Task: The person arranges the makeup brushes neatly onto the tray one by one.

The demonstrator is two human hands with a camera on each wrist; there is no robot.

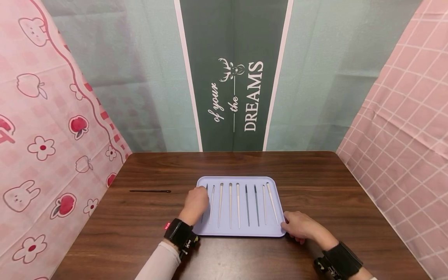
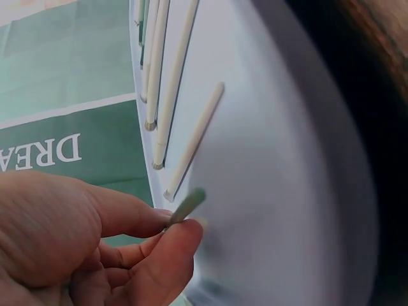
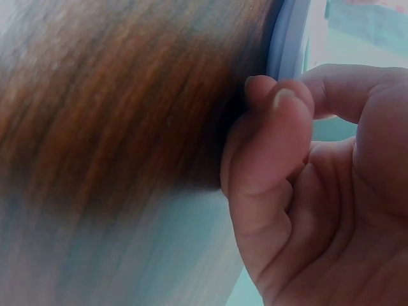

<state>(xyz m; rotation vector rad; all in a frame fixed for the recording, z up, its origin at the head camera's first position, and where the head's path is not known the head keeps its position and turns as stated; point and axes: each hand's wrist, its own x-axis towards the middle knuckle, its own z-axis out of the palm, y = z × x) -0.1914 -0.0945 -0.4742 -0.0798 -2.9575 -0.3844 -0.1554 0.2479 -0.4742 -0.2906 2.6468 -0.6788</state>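
Observation:
A pale lavender tray [image 1: 241, 232] lies on the table with several slim makeup brushes laid in a row across it. My left hand [image 1: 196, 202] is over the tray's left side, pinching a dark green makeup brush [image 2: 190, 205] between thumb and index finger. The handle end of that brush pokes out past the fingertips in the left wrist view. Beside it lies a short white brush [image 2: 195, 141]. At the tray's lower right corner, my right hand [image 1: 301, 225] grips the rim between thumb and curled fingers.
One dark thin brush [image 1: 150, 191] lies apart on the wooden table [image 1: 147, 221], left of the tray. A lettered curtain [image 1: 232, 39] hangs behind the table's far edge. Pink patterned cloths [image 1: 402, 128] flank both sides.

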